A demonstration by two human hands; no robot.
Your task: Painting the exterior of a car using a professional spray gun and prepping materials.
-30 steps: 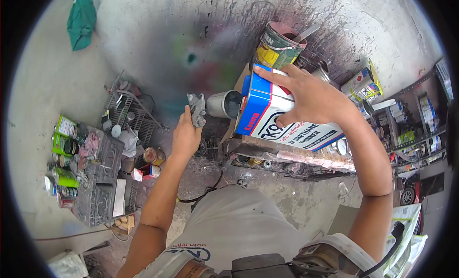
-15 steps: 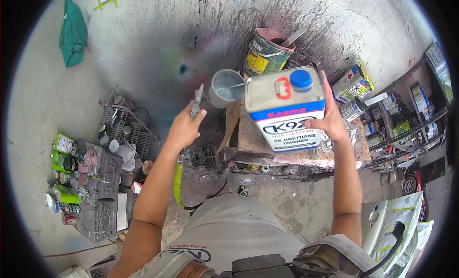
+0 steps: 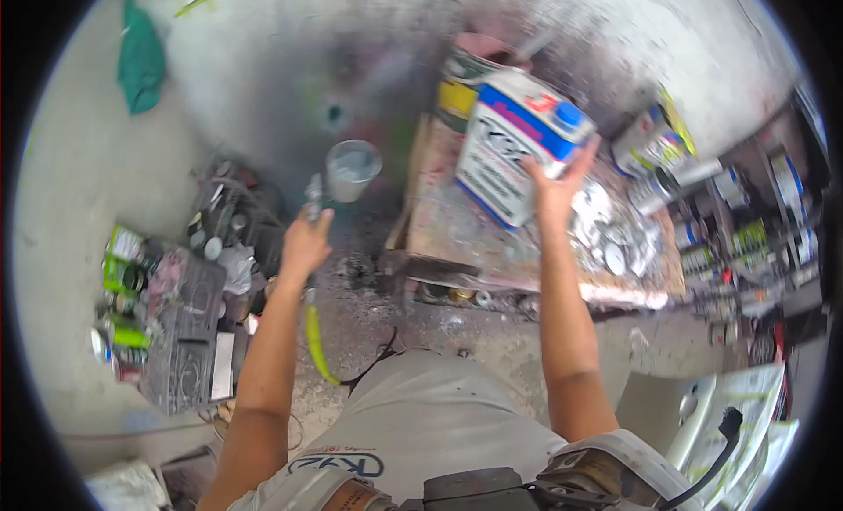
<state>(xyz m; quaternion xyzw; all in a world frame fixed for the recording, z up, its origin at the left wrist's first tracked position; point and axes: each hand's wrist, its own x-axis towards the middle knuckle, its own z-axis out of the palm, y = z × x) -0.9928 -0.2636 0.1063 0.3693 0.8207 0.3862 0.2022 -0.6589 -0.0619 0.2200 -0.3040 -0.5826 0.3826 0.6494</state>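
Observation:
In my left hand (image 3: pixel 306 246) is a spray gun (image 3: pixel 313 195), my fingers closed round its handle. A translucent cup (image 3: pixel 353 173) with greyish liquid sits on the gun, left of the table. A yellow-green hose (image 3: pixel 314 335) hangs below the hand. My right hand (image 3: pixel 562 186) grips a rectangular metal thinner can (image 3: pixel 514 147), white and blue with a blue cap and a red handle on top. The can leans over the table; whether its base touches the top cannot be made out. Motion blurs both hands slightly.
The worktable (image 3: pixel 439 234) bears a paint-stained bucket (image 3: pixel 457 98) with a stick, crumpled foil (image 3: pixel 601 221) and a small tin (image 3: pixel 654 190). Shelves of cans (image 3: pixel 746 230) stand at right. A dark crate (image 3: pixel 184 335) with tins is at left. A taped white car panel (image 3: pixel 702 406) lies lower right.
The can has moved left and away from me and tilted differently. The spray gun and cup have shifted left, apart from the can. The thin line between can and cup is gone.

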